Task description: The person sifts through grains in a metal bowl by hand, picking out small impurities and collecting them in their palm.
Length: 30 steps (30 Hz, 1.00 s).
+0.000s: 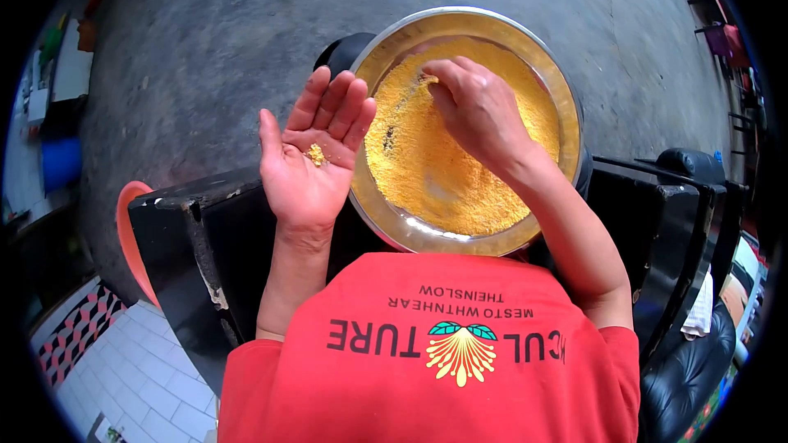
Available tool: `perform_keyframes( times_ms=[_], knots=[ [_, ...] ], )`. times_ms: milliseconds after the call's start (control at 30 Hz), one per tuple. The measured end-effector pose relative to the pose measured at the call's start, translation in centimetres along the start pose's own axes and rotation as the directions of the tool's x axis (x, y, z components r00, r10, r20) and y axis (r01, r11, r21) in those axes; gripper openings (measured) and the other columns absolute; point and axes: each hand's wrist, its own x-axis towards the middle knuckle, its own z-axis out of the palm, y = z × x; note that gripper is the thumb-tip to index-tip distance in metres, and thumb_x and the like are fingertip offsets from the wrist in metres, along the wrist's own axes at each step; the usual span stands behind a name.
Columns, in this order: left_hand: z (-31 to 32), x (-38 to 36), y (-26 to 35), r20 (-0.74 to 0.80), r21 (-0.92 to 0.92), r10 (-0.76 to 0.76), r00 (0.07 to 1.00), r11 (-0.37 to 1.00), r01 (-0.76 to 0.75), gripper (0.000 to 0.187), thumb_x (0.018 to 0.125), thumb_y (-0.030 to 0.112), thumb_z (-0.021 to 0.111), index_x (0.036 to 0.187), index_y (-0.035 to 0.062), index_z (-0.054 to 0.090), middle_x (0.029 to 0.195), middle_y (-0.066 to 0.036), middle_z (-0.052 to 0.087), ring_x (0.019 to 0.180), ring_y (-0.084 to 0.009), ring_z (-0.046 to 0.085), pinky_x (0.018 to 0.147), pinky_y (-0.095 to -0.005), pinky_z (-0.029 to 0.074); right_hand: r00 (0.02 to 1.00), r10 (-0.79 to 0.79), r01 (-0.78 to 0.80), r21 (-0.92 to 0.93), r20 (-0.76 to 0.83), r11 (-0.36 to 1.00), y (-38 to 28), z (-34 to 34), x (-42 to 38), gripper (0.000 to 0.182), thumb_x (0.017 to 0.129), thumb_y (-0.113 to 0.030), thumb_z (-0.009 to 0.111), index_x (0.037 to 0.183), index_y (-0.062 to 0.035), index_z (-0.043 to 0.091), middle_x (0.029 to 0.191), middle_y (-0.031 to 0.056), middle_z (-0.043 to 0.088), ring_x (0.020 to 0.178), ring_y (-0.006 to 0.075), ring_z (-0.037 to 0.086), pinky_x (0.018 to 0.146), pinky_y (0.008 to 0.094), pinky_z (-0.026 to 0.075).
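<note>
The right hand pinched through yellow grain in the metal bowl on the black stand; the left hand, open flat beside the rim, cupped picked-out bits; sorting seemingly midway, next needing another careful pinch

We seem to be in a home yard or workshop: bare concrete floor, tiled patch, black stand, stacked chairs.

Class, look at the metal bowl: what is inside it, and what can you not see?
The metal bowl holds yellow grain, with the right hand picking in it. The grain under that hand is hidden.
</note>
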Motion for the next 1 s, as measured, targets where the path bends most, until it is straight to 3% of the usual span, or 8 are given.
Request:
perform_keyframes(
  times_ms=[67, 367, 467, 600, 700, 800, 833, 1000],
  knots=[
    [-0.1, 0.0, 0.0, 0.025, 0.02, 0.0, 1.0, 1.0, 0.0, 0.065, 0.101, 0.045, 0.017, 0.137, -0.0047, 0.038, 0.136, -0.023, 0.047, 0.129, -0.0336, 0.043, 0.112, -0.0478, 0.03, 0.998, 0.014, -0.011, 0.061, -0.055, 0.998, 0.0, 1.3, 1.5, 0.017, 0.083, -0.01, 0.059, 0.098, -0.0037, 0.065, 0.087, 0.0147, 0.066, 0.082, 0.0324, 0.064, 0.072, 0.041, 0.051],
    [-0.3, 0.3, 0.2, 0.03, -0.009, -0.01, 0.999, 1.0, 0.01, 0.063, 0.101, 0.044, 0.019, 0.137, -0.0038, 0.038, 0.136, -0.023, 0.046, 0.129, -0.0334, 0.044, 0.112, -0.0476, 0.031, 0.995, 0.063, -0.07, -0.086, -0.083, 0.994, 0.4, 4.0, 3.0, 0.009, 0.084, -0.013, 0.062, 0.087, -0.0053, 0.063, 0.084, 0.0141, 0.066, 0.075, 0.0304, 0.065, 0.067, 0.0388, 0.051],
    [-0.2, 0.2, 0.2, -0.01, -0.047, -0.014, 1.0, 0.999, 0.014, 0.071, 0.099, 0.052, 0.017, 0.136, -0.0034, 0.04, 0.134, -0.024, 0.047, 0.128, -0.0349, 0.044, 0.111, -0.0471, 0.032, 0.981, 0.15, -0.133, 0.14, -0.124, 0.981, 0.5, 2.0, 2.0, 0.01, 0.087, -0.014, 0.058, 0.087, -0.0043, 0.059, 0.08, 0.0172, 0.065, 0.074, 0.0357, 0.063, 0.065, 0.0445, 0.05],
    [0.3, 0.3, -0.3, -0.046, -0.02, -0.016, 0.999, 1.0, 0.015, 0.071, 0.099, 0.052, 0.017, 0.136, -0.0034, 0.041, 0.134, -0.024, 0.047, 0.128, -0.0352, 0.044, 0.111, -0.0461, 0.031, 0.966, 0.194, -0.143, 0.27, -0.171, 0.952, -0.2, -1.2, -0.6, 0.007, 0.085, -0.007, 0.064, 0.086, -0.0023, 0.059, 0.073, 0.0139, 0.062, 0.066, 0.0263, 0.063, 0.059, 0.0347, 0.049],
    [1.2, 0.4, -1.6, -0.097, -0.042, -0.075, 0.992, 0.997, 0.072, 0.071, 0.099, 0.053, 0.018, 0.136, -0.0035, 0.041, 0.134, -0.025, 0.047, 0.129, -0.0349, 0.043, 0.111, -0.045, 0.031, 0.986, 0.068, 0.003, 0.416, -0.155, 0.909, -3.9, -2.0, -2.5, 0.008, 0.084, -0.006, 0.065, 0.086, -0.0035, 0.058, 0.075, 0.0145, 0.061, 0.063, 0.0285, 0.061, 0.057, 0.0344, 0.049],
    [2.7, 0.5, -3.6, -0.222, -0.021, -0.173, 0.96, 0.985, 0.173, 0.072, 0.098, 0.055, 0.021, 0.135, -0.0044, 0.041, 0.135, -0.025, 0.046, 0.129, -0.0341, 0.042, 0.109, -0.0443, 0.032, 0.986, -0.098, 0.148, 0.443, -0.134, 0.884, -5.9, -2.0, -3.1, 0.012, 0.079, -0.004, 0.066, 0.088, -0.0048, 0.058, 0.077, 0.0128, 0.062, 0.068, 0.0294, 0.063, 0.058, 0.0358, 0.05],
    [2.7, 0.4, -3.9, -0.203, -0.099, -0.22, 0.954, 0.974, 0.204, 0.073, 0.098, 0.055, 0.021, 0.134, -0.0047, 0.041, 0.135, -0.025, 0.046, 0.129, -0.0341, 0.042, 0.109, -0.0443, 0.032, 0.974, -0.163, 0.215, 0.401, -0.16, 0.89, -6.1, -2.3, -3.0, 0.016, 0.078, -0.002, 0.066, 0.091, -0.0049, 0.058, 0.078, 0.012, 0.063, 0.069, 0.0287, 0.065, 0.058, 0.0357, 0.051],
    [1.7, -0.2, -3.8, -0.113, -0.163, -0.213, 0.971, 0.968, 0.193, 0.067, 0.1, 0.047, 0.021, 0.135, -0.0073, 0.039, 0.139, -0.027, 0.041, 0.133, -0.0367, 0.037, 0.114, -0.0469, 0.025, 0.965, 0.095, 0.005, 0.378, -0.245, 0.926, -4.0, -5.0, -5.1, 0.008, 0.079, 0.004, 0.066, 0.083, -0.0007, 0.061, 0.072, 0.0109, 0.061, 0.06, 0.0201, 0.06, 0.055, 0.0283, 0.046]
  ],
)
